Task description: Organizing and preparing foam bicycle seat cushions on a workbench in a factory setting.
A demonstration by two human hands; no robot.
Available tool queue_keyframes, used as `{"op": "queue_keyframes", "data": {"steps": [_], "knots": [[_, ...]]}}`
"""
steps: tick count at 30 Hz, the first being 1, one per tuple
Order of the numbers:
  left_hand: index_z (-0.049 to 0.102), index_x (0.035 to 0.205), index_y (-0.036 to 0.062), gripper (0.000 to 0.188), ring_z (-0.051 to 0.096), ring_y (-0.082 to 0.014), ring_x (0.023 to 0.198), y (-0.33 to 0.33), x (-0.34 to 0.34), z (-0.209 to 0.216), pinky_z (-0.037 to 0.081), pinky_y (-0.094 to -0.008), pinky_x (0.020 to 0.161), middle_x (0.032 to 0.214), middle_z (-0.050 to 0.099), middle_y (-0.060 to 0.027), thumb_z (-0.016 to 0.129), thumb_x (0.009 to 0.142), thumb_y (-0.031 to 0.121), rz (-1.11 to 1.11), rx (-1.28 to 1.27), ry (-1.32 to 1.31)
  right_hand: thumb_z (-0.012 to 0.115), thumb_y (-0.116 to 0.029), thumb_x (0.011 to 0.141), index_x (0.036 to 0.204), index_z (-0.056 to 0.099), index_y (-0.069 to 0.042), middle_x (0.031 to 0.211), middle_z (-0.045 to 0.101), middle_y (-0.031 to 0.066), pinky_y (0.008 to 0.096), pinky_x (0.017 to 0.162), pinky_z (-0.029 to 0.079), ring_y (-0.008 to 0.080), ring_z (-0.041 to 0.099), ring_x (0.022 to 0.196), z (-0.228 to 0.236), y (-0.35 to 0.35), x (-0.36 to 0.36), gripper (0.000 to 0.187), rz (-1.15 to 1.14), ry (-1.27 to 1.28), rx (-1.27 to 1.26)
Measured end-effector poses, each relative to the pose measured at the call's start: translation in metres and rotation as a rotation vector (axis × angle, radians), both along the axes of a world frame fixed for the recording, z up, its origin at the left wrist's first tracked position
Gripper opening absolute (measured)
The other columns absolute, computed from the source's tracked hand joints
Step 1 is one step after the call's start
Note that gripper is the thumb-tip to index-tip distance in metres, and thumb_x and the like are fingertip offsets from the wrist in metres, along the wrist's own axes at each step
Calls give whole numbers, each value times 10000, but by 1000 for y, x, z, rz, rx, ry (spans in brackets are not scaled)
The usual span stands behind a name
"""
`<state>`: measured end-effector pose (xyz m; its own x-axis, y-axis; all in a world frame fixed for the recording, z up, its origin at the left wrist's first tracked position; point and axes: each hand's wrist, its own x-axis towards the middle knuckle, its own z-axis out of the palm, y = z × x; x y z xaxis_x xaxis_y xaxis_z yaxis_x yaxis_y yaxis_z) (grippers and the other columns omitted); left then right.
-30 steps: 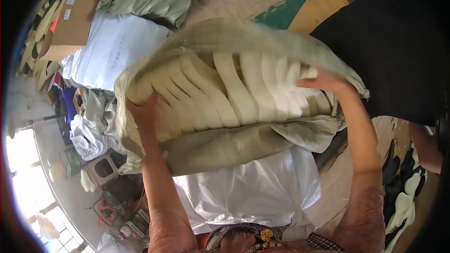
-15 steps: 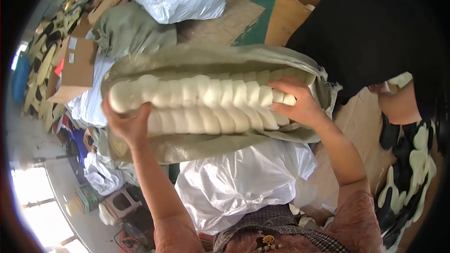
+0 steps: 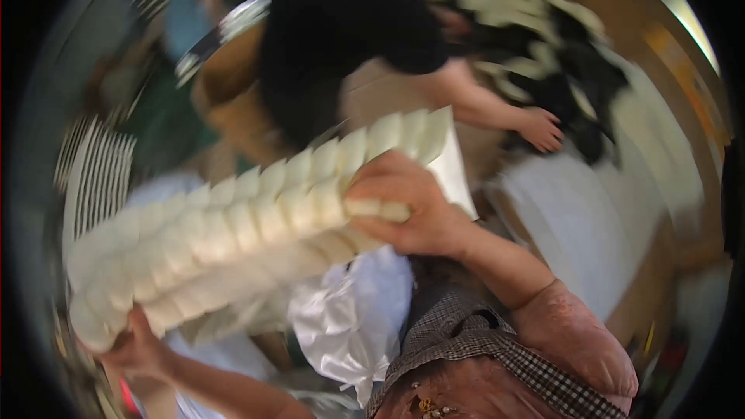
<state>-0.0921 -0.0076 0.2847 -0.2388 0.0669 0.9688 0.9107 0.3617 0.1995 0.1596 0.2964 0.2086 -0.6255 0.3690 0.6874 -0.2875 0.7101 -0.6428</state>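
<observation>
Holds a long, cream, foam-like double row of nested, curved pieces (image 3: 233, 226) in mid-air, with long axis slanting from lower left to upper right. Clamps the lower-left end in the left hand (image 3: 141, 348), grips just short of the upper-right end in the right hand (image 3: 415, 208).

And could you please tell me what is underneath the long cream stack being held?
Past the lower edge of the stack, a shiny white bag shows, partly hidden; whatever else lies beneath is covered.
</observation>
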Motion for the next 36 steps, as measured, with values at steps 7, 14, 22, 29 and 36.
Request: {"op": "queue_keyframes", "data": {"steps": [7, 14, 22, 29, 36], "knots": [[530, 1140, 10, 660, 549, -319, 1011, 249, 158, 62, 396, -437, 943, 1105, 572, -124, 776, 587, 274, -653, -84, 282, 746, -33, 641, 906, 645, -22, 911, 615, 111, 324, 754, 469, 249, 585, 853, 8, -25, 243, 283, -731, 31, -72], [521, 1114, 54, 707, 516, -305, 1025, 473, 443, 43, 407, -409, 904, 1082, 529, -119, 738, 452, 180, -1700, -218, 221, 734, -20, 652, 888, 643, -12, 885, 627, 102, 317, 750, 465, 232, 580, 841, -41, -71, 402, 254, -1473, 222, -210], [114, 1421, -15, 1136, 221, -301, 1349, 681, 711, -88, 222, -345, 1091, 1457, 203, -218, 809, 567, 267, -1779, -921, -552, 685, -170, 733, 1111, 553, -41, 1099, 531, 132, 384, 892, 399, 288, 515, 1007, -56, -2, 478, 421, -1825, 94, -335], [206, 1419, 20, 980, 278, -295, 1320, 623, 689, -223, 251, -367, 1067, 1443, 258, -203, 765, 672, 322, -1730, -1257, -1076, 696, -309, 706, 1190, 488, -39, 1191, 487, 200, 461, 975, 313, 354, 443, 1120, -140, 22, 510, 591, -1835, -460, -295], [308, 1386, 52, 694, 372, -242, 1238, 509, 600, -257, 305, -369, 1012, 1393, 347, -144, 642, 806, 235, -1682, -1291, -1385, 713, -286, 713, 1239, 454, -9, 1209, 506, 188, 421, 946, 398, 358, 481, 1100, -139, -28, 534, 649, -1591, -346, -395]]}}
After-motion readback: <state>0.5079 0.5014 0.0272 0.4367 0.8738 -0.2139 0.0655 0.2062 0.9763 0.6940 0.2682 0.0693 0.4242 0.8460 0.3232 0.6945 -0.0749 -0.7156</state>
